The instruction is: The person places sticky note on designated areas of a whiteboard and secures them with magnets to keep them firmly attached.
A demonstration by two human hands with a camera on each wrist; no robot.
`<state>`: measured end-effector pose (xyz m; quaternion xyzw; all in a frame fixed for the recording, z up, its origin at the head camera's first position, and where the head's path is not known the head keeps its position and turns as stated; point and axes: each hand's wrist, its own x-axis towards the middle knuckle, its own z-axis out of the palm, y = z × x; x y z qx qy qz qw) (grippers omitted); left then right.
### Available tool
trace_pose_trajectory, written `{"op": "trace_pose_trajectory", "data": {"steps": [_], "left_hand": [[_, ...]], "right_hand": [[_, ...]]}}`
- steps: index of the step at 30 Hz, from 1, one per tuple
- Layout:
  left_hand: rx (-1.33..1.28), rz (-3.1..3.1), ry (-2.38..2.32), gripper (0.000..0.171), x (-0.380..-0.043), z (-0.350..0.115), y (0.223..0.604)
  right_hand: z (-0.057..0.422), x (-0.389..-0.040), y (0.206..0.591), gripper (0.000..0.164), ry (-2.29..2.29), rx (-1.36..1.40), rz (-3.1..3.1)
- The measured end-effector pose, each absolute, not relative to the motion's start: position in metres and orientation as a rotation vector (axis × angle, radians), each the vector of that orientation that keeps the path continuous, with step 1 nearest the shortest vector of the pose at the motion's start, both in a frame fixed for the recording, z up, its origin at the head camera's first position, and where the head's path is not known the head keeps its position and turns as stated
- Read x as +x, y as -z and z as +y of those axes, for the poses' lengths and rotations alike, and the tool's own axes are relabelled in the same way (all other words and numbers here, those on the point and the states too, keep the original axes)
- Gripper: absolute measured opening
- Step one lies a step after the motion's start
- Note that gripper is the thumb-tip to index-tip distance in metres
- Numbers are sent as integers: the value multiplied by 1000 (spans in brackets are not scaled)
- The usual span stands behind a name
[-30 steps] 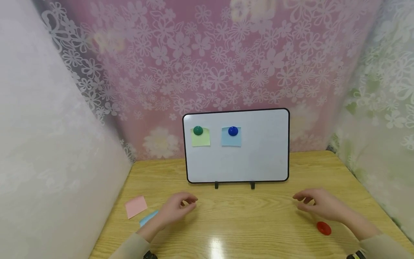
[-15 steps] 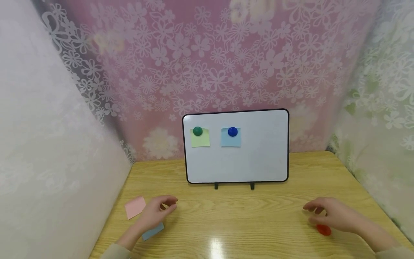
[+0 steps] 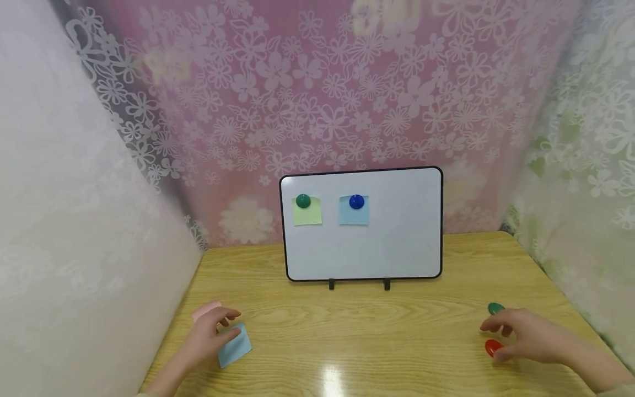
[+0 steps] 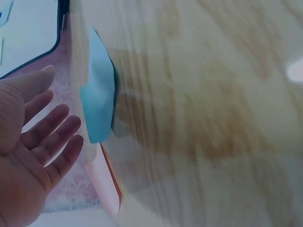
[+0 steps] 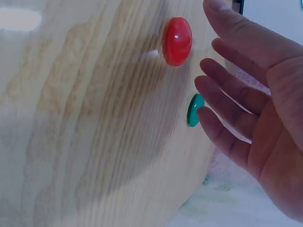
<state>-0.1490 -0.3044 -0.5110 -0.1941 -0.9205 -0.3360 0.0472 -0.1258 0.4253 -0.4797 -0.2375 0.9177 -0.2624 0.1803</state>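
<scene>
My left hand (image 3: 208, 336) hovers above two sticky notes on the table's left side, its fingers relaxed and holding nothing. Beneath its thumb lies the blue sticky note (image 3: 235, 347); the pink sticky note (image 3: 204, 309) is partly hidden behind the hand. The left wrist view shows the blue note (image 4: 100, 90) with its edges lifted. On the right, my right hand (image 3: 531, 336) hangs loosely curled over two round magnets and grips neither. The red magnet (image 3: 493, 348) is close by its thumb, and the green magnet (image 3: 495, 308) is just beyond its fingers.
A whiteboard (image 3: 397, 237) with a black frame stands on small feet at the back of the table (image 3: 367, 331). A green magnet (image 3: 303, 201) overlies a light green note (image 3: 308, 216) there. Right of it, a blue magnet (image 3: 356, 202) overlies a blue note (image 3: 354, 218).
My left hand has moved left over the notes, uncovering most of the blue one and covering part of the pink. My right hand has moved right and nearer, and the green magnet beyond it now shows.
</scene>
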Motion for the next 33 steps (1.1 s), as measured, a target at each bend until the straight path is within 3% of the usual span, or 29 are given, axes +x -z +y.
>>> {"op": "trace_pose_trajectory", "data": {"steps": [9,16,33], "left_hand": [[-332,-2971,898,36,-138,-316,514],[-282,-2999,895,34,-137,-316,517],[-175,-3055,886,23,-138,-319,516]], "right_hand": [[426,-121,485,51,717,-598,2571],[431,-117,493,47,718,-725,2608],[430,-121,495,39,667,-738,2644]]}}
